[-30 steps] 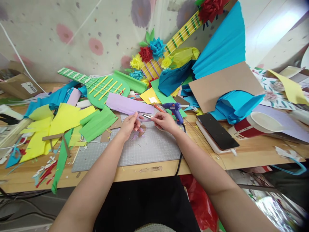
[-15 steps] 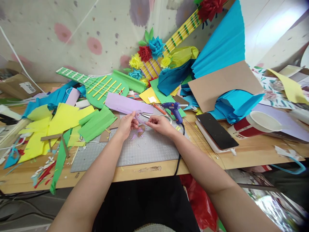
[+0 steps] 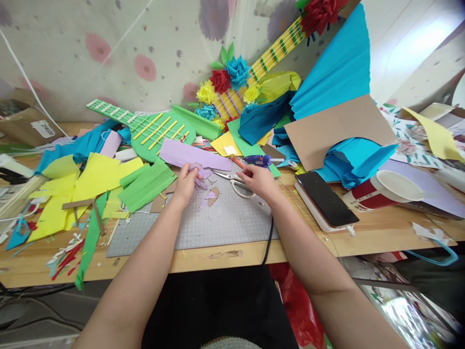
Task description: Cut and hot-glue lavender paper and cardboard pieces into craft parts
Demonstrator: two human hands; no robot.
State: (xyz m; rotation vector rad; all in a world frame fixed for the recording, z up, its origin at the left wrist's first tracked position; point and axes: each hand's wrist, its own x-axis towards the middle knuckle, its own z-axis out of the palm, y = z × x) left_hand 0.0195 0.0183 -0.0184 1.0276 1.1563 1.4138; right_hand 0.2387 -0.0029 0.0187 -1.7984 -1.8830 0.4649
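My left hand (image 3: 185, 185) is closed over the mat, pinching a crumpled strip of purple crepe paper (image 3: 198, 170). Curled at the handles of the white-handled scissors (image 3: 235, 183) are the fingers of my right hand (image 3: 258, 180). The upper handle loop is partly hidden by that hand; the blades lie partly open, pointing left toward the purple strip. Just behind my right hand is a blue glue gun (image 3: 256, 160), its grip covered. Purple scraps and a small brown cardboard piece (image 3: 214, 196) lie on the grey cutting mat (image 3: 225, 228) below my hands.
A flat purple sheet (image 3: 196, 154) lies behind the hands. To the left are green crepe paper (image 3: 148, 185) and yellow paper (image 3: 96, 177). A phone (image 3: 325, 198) and a paper cup (image 3: 381, 191) stand to the right. Paper guitars (image 3: 160, 131) are at the back.
My right hand has let go of the purple crepe paper and moved right to the scissors' handles. My left hand keeps the paper and has shifted slightly left.
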